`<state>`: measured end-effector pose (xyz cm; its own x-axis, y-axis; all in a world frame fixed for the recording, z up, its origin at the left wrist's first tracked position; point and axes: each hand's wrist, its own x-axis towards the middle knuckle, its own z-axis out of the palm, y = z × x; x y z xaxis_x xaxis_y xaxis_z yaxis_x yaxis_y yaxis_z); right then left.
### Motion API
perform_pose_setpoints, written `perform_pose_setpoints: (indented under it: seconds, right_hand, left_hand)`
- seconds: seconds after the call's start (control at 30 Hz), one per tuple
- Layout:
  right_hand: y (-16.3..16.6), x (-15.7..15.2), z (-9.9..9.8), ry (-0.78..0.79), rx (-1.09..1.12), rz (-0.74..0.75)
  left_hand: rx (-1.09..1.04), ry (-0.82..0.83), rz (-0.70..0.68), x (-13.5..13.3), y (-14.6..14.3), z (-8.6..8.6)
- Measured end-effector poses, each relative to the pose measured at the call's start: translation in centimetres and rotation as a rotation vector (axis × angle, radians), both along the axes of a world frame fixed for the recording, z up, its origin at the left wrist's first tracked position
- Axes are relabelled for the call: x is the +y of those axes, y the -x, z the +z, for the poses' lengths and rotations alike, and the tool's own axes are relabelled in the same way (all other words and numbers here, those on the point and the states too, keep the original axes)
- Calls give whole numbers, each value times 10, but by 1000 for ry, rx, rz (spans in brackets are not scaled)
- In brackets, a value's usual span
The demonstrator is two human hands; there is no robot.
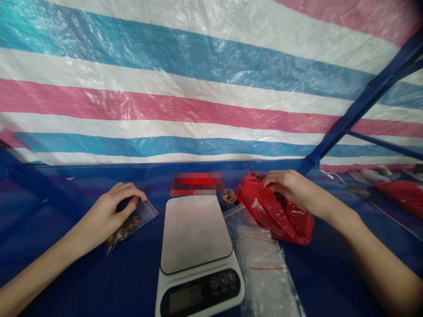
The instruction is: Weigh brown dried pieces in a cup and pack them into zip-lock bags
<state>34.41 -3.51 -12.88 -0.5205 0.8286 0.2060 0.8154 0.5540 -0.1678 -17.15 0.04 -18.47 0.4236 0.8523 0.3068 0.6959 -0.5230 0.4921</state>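
Note:
My left hand (pixel 114 207) rests on the blue table, fingers curled round the top of a small clear zip bag (pixel 135 222) partly filled with brown pieces. My right hand (pixel 289 187) reaches into the mouth of a red plastic bag (pixel 280 218) that holds more brown pieces; its fingers are bent and their tips are hidden. Between my hands stands a white kitchen scale (pixel 196 251) with a bare platform and a dark display. Behind the scale sits a small cup (pixel 228 197) with brown pieces.
Several empty clear zip bags (pixel 264 259) lie right of the scale. A striped tarp (pixel 198 88) walls the back, with a blue metal frame (pixel 357 105) at the right. Another red bag (pixel 401 193) lies far right. A blurred red patch (pixel 196 184) sits behind the scale.

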Motion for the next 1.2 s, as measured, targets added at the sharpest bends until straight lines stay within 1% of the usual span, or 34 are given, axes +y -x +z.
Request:
perform_pose_setpoints:
  seconds: [0.2, 0.33, 0.4, 0.57, 0.83, 1.03, 1.2]
  right_hand:
    - [10, -5, 6, 1, 38, 26]
    - [15, -9, 10, 40, 61, 18]
    - [15, -8, 9, 44, 57, 19]
    - [6, -4, 9, -29, 63, 17]
    - [2, -8, 20, -19, 130, 8]
    - [7, -9, 20, 63, 137, 11]
    - [5, -6, 18, 60, 127, 23]
  left_hand:
    - [20, -18, -7, 3, -1, -2]
    - [29, -10, -13, 3, -2, -1]
    - [26, -9, -17, 3, -1, -2]
    - [10, -5, -24, 3, 1, -4]
    - [-9, 5, -28, 3, 1, -5]
    - [-9, 1, -32, 3, 2, -6]
    - [0, 0, -40, 3, 2, -5]
